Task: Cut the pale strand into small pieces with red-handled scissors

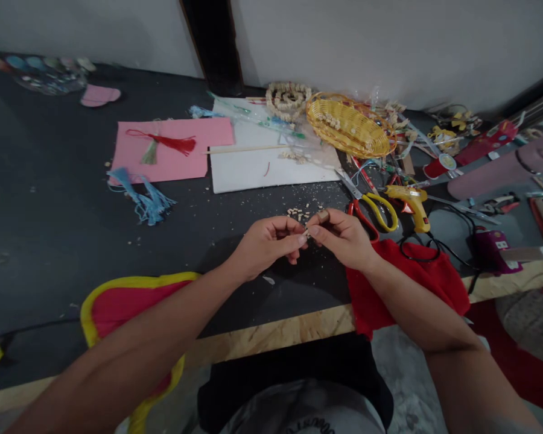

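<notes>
My left hand and my right hand meet over the dark tabletop, fingertips pinched together. Between them is a small pale piece, mostly hidden by the fingers, so its kind does not show. A tan wrap sits on a finger of my right hand. Just beyond the fingertips lie several small cream-coloured bits among scattered crumbs. To the right of my right hand are scissors with yellow handles and a red-handled tool, partly covered.
Behind the hands, a white board and pink sheet carry tassels and a thin stick. A yellow wicker basket holds pale pieces. At right are a yellow glue gun, its cord, red cloth and a pink bottle.
</notes>
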Tool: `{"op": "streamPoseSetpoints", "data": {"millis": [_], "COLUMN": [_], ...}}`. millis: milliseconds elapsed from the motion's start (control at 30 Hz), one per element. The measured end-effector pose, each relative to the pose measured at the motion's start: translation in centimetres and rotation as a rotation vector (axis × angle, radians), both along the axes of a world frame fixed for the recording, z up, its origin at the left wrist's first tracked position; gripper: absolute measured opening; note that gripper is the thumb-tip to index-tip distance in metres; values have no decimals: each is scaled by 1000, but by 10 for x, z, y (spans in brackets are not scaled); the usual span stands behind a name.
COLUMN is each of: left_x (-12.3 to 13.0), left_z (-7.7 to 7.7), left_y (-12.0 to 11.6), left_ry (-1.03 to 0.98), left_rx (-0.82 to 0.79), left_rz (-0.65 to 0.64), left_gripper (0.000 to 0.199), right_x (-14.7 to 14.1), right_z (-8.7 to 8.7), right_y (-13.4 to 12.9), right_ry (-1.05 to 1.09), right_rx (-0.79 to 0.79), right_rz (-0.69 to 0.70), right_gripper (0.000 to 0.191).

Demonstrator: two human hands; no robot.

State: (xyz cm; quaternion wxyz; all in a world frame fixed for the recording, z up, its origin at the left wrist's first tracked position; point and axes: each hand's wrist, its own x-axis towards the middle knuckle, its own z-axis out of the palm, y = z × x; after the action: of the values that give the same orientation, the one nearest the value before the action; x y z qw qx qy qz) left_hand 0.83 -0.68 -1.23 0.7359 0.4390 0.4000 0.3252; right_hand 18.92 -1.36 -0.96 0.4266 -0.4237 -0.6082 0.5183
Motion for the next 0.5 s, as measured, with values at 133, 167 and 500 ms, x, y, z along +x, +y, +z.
{"op": "streamPoseSetpoints", "data": {"millis": [133,167,500], "left_x": [1,1,2], "left_z": [1,1,4], "left_y": [0,0,-1], "left_ry": [-3,-7,-10], "left_rx": [-3,-3,-2], "left_rz": [9,12,43], "left_gripper": [19,19,21], "right_x": [-2,-3,-8], "right_z": [-1,-1,0], "right_y": [-2,-2,-5], "right_ry": [-27,-35,-50], "right_rx": [33,39,72], "right_rz": [-15,-20,-69], "right_gripper": [18,18,18]}}
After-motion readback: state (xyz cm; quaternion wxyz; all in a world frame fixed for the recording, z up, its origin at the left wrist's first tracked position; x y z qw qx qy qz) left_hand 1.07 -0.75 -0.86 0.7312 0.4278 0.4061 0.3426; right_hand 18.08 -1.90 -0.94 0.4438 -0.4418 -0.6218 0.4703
